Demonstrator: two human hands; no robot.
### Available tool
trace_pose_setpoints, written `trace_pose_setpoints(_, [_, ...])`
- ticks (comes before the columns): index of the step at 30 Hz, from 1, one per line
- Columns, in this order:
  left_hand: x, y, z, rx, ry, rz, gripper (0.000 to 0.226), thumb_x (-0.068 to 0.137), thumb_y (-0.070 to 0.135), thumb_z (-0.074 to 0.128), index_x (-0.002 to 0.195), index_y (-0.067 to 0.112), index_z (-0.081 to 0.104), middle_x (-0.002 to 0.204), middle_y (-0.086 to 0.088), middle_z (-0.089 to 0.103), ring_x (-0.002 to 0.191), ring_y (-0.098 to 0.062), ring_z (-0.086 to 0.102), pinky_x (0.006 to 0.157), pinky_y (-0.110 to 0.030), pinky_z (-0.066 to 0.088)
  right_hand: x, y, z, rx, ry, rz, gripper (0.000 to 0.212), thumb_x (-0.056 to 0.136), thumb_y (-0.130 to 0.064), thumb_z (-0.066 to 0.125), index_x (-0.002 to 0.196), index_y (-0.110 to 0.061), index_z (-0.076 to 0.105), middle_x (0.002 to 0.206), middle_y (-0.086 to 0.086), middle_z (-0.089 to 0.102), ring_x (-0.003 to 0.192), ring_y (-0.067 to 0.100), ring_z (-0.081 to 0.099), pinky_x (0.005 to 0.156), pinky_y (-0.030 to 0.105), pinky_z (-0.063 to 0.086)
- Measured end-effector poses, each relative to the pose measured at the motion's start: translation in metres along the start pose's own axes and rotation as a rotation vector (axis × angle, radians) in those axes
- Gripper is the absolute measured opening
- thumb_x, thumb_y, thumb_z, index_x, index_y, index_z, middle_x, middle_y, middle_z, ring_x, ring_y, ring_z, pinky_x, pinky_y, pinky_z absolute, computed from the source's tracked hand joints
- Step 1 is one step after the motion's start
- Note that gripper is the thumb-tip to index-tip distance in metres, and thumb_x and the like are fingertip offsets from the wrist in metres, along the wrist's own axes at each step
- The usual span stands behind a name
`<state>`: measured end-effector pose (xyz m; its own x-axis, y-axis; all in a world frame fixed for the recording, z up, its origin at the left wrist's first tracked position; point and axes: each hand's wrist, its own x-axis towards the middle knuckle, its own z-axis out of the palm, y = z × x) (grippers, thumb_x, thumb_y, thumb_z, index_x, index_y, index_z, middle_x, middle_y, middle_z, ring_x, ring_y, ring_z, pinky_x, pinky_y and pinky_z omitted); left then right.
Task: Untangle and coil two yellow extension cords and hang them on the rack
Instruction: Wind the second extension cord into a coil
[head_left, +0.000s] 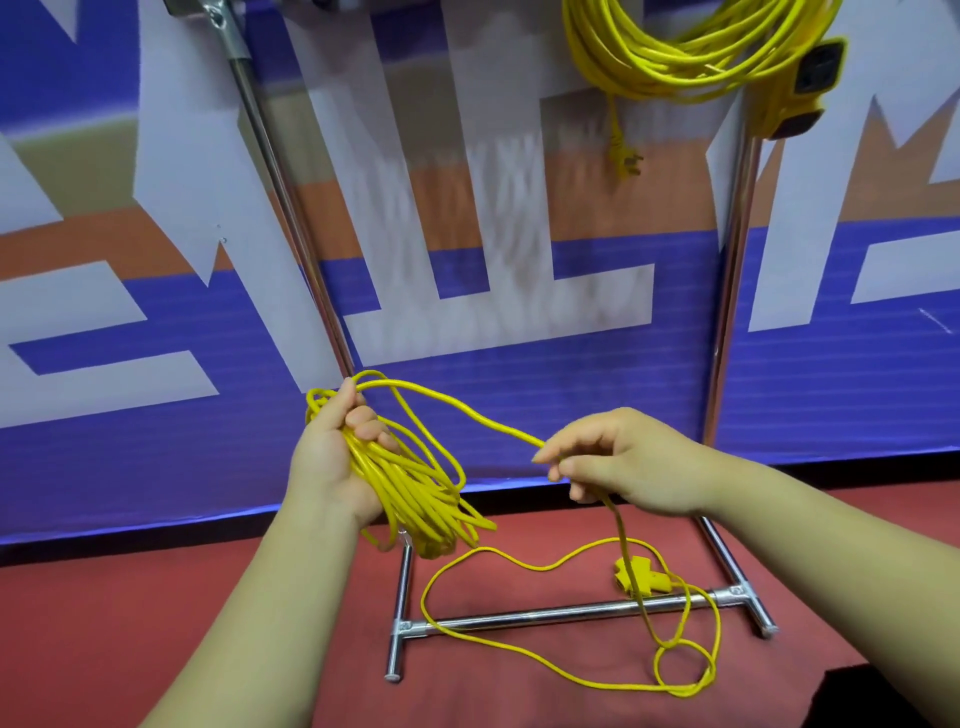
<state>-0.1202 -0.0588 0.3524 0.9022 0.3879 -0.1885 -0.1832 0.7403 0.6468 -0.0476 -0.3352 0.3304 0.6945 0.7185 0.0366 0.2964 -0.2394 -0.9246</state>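
My left hand (332, 457) grips a bundle of coiled yellow cord (415, 493), its loops hanging down past my wrist. From that coil a strand runs right to my right hand (618, 462), which pinches it between thumb and fingers. Below, the loose tail of the cord (545, 660) lies in loops on the red floor and crosses the rack's bottom bar; its yellow socket end (641, 574) rests on the floor. A second yellow cord (665, 52), coiled, hangs at the top of the chrome rack (571, 613), with its plug (626, 156) dangling.
The rack's two chrome uprights (732, 291) stand before a blue, white and orange banner wall (156, 260). A yellow and black socket box (810, 78) hangs at the upper right. Red carpet (156, 597) covers the floor.
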Motion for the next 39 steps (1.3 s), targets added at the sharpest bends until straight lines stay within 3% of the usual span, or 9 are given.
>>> trace_pose_setpoints(3, [0.002, 0.006, -0.005, -0.019, 0.003, 0.023, 0.019, 0.081, 0.035, 0.066, 0.073, 0.022, 0.055, 0.05, 0.012, 0.043, 0.04, -0.002, 0.044, 0.042, -0.017, 0.043, 0.0, 0.002, -0.001, -0.116, -0.045, 0.019, 0.023, 0.094, -0.006, 0.065, 0.105, -0.023, 0.076, 0.094, 0.007, 0.075, 0.082, 0.02, 0.074, 0.076, 0.025, 0.057])
trace_pose_setpoints(6, [0.002, 0.006, -0.007, 0.013, 0.001, 0.031, 0.019, 0.083, 0.036, 0.066, 0.074, 0.023, 0.057, 0.053, 0.012, 0.043, 0.042, -0.001, 0.045, 0.043, -0.017, 0.044, 0.002, 0.004, -0.001, -0.128, -0.006, 0.019, 0.024, 0.094, -0.006, 0.065, 0.104, -0.025, 0.076, 0.094, 0.01, 0.076, 0.085, 0.023, 0.075, 0.083, 0.039, 0.059])
trace_pose_setpoints(11, [-0.003, -0.012, -0.009, 0.28, -0.017, -0.003, 0.027, 0.092, 0.033, 0.064, 0.07, 0.019, 0.056, 0.054, 0.006, 0.048, 0.045, -0.007, 0.051, 0.047, -0.023, 0.048, 0.002, 0.008, -0.002, -0.031, 0.121, 0.014, 0.022, 0.091, -0.007, 0.07, 0.099, -0.027, 0.077, 0.09, 0.013, 0.075, 0.08, 0.026, 0.071, 0.086, 0.049, 0.058])
trace_pose_setpoints(15, [-0.008, -0.032, -0.01, 0.513, -0.064, -0.031, 0.025, 0.088, 0.027, 0.066, 0.071, 0.01, 0.058, 0.063, -0.008, 0.056, 0.053, -0.018, 0.058, 0.055, -0.029, 0.051, 0.0, 0.0, -0.006, 0.102, 0.242, -0.011, 0.02, 0.089, -0.008, 0.073, 0.101, -0.024, 0.077, 0.095, 0.016, 0.074, 0.095, 0.029, 0.072, 0.091, 0.044, 0.059])
trace_pose_setpoints(22, [-0.027, -0.072, 0.004, 0.603, -0.189, -0.132, 0.019, 0.085, 0.014, 0.07, 0.098, 0.002, 0.062, 0.074, -0.012, 0.057, 0.052, -0.02, 0.053, 0.053, -0.031, 0.048, -0.008, -0.017, -0.004, 0.375, 0.332, -0.007, 0.022, 0.091, -0.006, 0.069, 0.105, -0.022, 0.072, 0.097, 0.011, 0.077, 0.084, 0.015, 0.069, 0.075, 0.031, 0.059])
trace_pose_setpoints(27, [-0.041, -0.095, 0.022, 0.607, -0.161, -0.196, 0.041, 0.069, 0.008, 0.083, 0.108, 0.003, 0.07, 0.088, -0.016, 0.065, 0.049, -0.016, 0.055, 0.052, -0.028, 0.049, -0.014, -0.026, -0.005, 0.531, 0.341, 0.006, 0.023, 0.091, -0.008, 0.069, 0.107, -0.023, 0.07, 0.099, 0.003, 0.077, 0.084, 0.01, 0.071, 0.076, 0.033, 0.061])
trace_pose_setpoints(30, [-0.049, -0.103, 0.033, 0.595, -0.198, -0.244, 0.044, 0.069, 0.009, 0.077, 0.111, 0.002, 0.069, 0.104, -0.013, 0.075, 0.048, -0.012, 0.054, 0.05, -0.026, 0.049, -0.019, -0.029, -0.008, 0.614, 0.358, 0.003, 0.024, 0.092, -0.008, 0.068, 0.11, -0.022, 0.069, 0.099, 0.0, 0.077, 0.084, 0.009, 0.072, 0.068, 0.027, 0.058])
trace_pose_setpoints(36, [-0.058, -0.122, 0.042, 0.691, -0.284, -0.269, 0.037, 0.069, 0.007, 0.082, 0.104, 0.004, 0.07, 0.102, -0.017, 0.072, 0.048, -0.013, 0.054, 0.05, -0.026, 0.049, -0.025, -0.033, -0.012, 0.774, 0.424, -0.008, 0.023, 0.09, -0.007, 0.069, 0.109, -0.02, 0.069, 0.096, 0.002, 0.072, 0.081, 0.01, 0.071, 0.066, 0.026, 0.058])
trace_pose_setpoints(39, [-0.06, -0.129, 0.046, 0.744, -0.325, -0.244, 0.049, 0.069, 0.015, 0.077, 0.112, -0.004, 0.065, 0.094, -0.013, 0.075, 0.048, -0.014, 0.054, 0.05, -0.027, 0.048, -0.027, -0.032, -0.014, 0.803, 0.454, -0.015, 0.025, 0.09, -0.006, 0.069, 0.112, -0.017, 0.068, 0.089, -0.001, 0.071, 0.081, 0.012, 0.071, 0.064, 0.026, 0.058])
